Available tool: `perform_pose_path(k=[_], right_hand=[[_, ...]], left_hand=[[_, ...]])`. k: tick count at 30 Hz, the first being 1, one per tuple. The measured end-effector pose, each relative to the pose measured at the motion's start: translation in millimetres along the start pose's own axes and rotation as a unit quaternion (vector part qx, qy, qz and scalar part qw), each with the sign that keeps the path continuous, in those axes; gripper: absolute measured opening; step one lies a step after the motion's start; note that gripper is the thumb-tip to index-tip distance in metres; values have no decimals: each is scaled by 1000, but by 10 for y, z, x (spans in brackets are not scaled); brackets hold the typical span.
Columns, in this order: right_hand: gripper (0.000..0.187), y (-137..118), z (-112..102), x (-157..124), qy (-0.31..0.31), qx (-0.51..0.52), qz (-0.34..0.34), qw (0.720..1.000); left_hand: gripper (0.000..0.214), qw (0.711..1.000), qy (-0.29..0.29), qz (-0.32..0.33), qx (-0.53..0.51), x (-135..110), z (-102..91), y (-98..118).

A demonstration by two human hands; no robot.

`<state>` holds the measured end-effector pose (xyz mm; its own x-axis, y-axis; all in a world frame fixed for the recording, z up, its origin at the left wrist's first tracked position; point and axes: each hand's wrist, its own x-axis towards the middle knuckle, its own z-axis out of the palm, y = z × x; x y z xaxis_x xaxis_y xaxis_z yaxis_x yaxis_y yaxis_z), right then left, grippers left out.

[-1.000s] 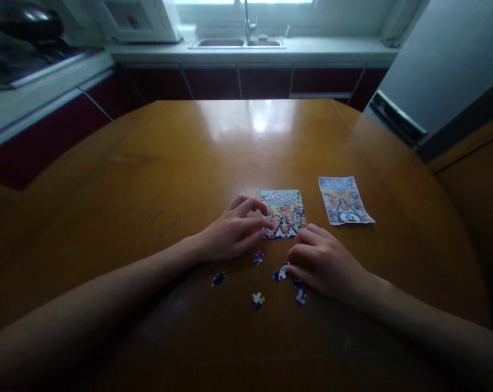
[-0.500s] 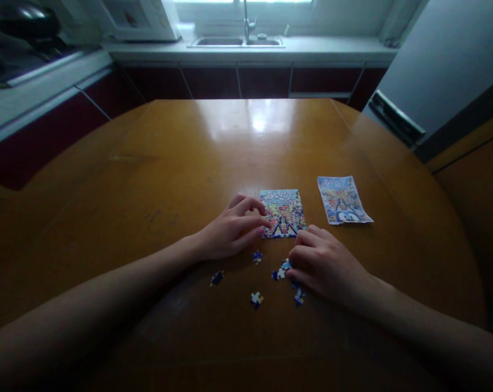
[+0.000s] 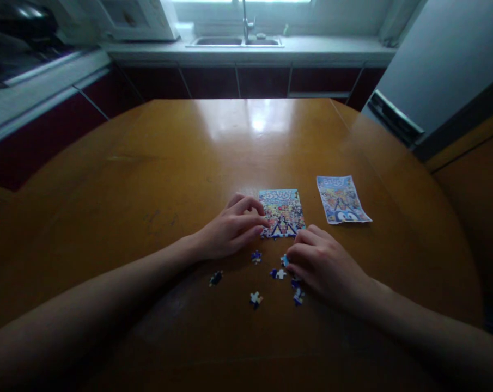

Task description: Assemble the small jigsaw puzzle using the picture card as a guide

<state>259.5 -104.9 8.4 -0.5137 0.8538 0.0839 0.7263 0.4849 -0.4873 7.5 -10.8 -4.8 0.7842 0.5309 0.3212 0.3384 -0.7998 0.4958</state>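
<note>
A small, partly built jigsaw puzzle (image 3: 282,212) lies on the wooden table (image 3: 189,163). My left hand (image 3: 232,228) rests at the puzzle's left edge with curled fingers touching it. My right hand (image 3: 323,267) sits just below the puzzle, fingers curled, pinching a small blue and white piece (image 3: 285,260). Several loose pieces lie in front of my hands: one piece (image 3: 278,273) beside my right fingers, another piece (image 3: 256,256) under my left hand, a dark piece (image 3: 215,278) to the left, and a white piece (image 3: 255,298) nearer me.
A printed reference picture (image 3: 341,198) lies to the right of the puzzle. Behind the table runs a kitchen counter with a sink (image 3: 233,41) and tap. A grey refrigerator (image 3: 434,71) stands at the right. A stove area (image 3: 21,43) is at the far left.
My right hand has lifted one small piece away from the pair by its fingertips, leaving the other behind. My left hand has stayed at the puzzle's edge.
</note>
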Motion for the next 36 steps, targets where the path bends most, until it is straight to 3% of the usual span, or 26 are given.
perform_pose_path(k=[10,20,36], right_hand=[[7,40,26,69,12,18,-4,1000],[9,194,7,184,74,-26,13,997],[15,192,70,171,90,-60,-31,994]], left_hand=[[23,1000,6,4,-3,-1,7,-2],[23,1000,-14,4,12,-1,3,-1],[23,1000,-9,5,8,0,6,-5]])
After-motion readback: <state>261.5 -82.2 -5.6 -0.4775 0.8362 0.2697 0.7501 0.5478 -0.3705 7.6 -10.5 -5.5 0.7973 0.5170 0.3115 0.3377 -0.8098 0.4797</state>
